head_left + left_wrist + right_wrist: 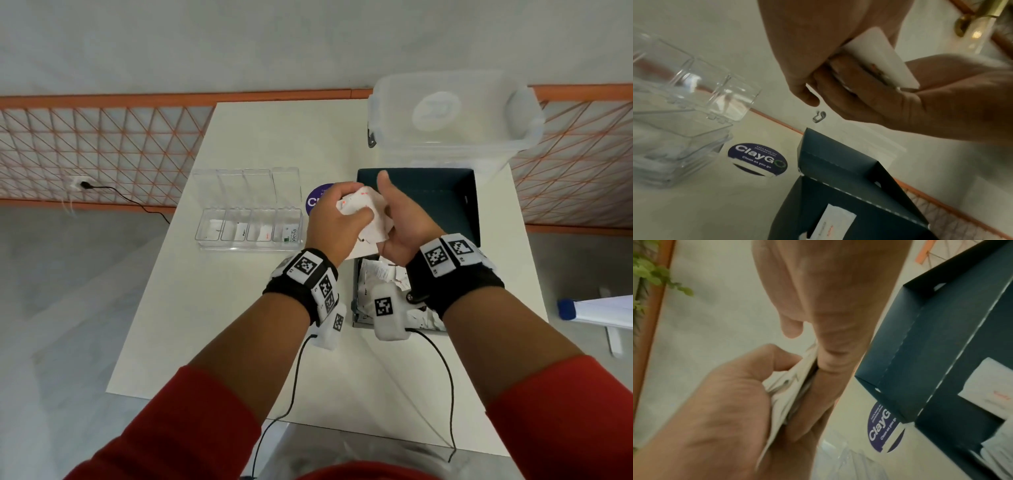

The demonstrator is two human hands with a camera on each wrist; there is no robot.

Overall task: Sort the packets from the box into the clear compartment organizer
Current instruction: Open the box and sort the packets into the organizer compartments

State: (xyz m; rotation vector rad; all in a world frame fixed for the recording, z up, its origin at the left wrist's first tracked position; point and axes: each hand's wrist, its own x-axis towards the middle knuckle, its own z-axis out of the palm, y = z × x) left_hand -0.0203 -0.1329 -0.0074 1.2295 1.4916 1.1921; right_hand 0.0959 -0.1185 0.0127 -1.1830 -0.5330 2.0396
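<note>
White table; both hands raised over box, fingers curled round packets.

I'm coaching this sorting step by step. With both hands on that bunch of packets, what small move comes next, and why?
Probably peel the top red-printed packet off with the left hand while the right hand holds the rest; the organizer holds one red-printed packet.
</note>
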